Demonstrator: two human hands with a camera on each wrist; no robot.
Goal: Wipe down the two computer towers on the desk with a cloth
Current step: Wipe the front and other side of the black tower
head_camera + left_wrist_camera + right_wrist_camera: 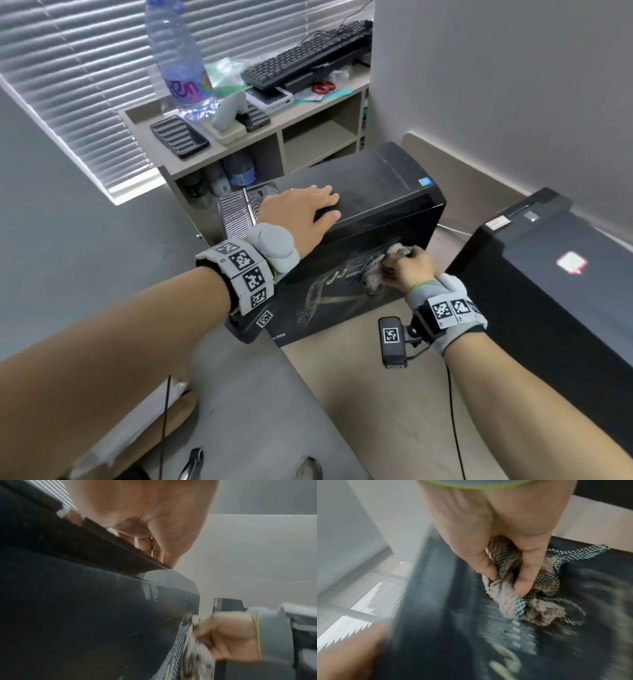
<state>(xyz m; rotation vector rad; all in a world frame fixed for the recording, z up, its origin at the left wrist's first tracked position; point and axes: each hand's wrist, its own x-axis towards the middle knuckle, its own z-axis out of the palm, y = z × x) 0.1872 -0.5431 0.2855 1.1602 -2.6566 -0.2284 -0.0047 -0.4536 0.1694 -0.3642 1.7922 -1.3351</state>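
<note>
A black computer tower (370,212) stands on the desk in the middle of the head view, dusty on top, with a mesh vent and a pale graphic on its near side panel. My left hand (305,210) lies flat on its top, fingers straight, thumb over the near edge. My right hand (407,270) grips a crumpled grey-pink cloth (380,265) and presses it against the side panel (488,635) beside the vent. The right wrist view shows the cloth (522,588) bunched between thumb and fingers. A second black tower (555,274) stands to the right.
A low shelf unit (239,137) behind the tower carries a water bottle (178,58), a keyboard (308,51), red scissors and small devices. A grey wall runs along the right. Window blinds fill the upper left. The beige desk (376,394) continues toward me.
</note>
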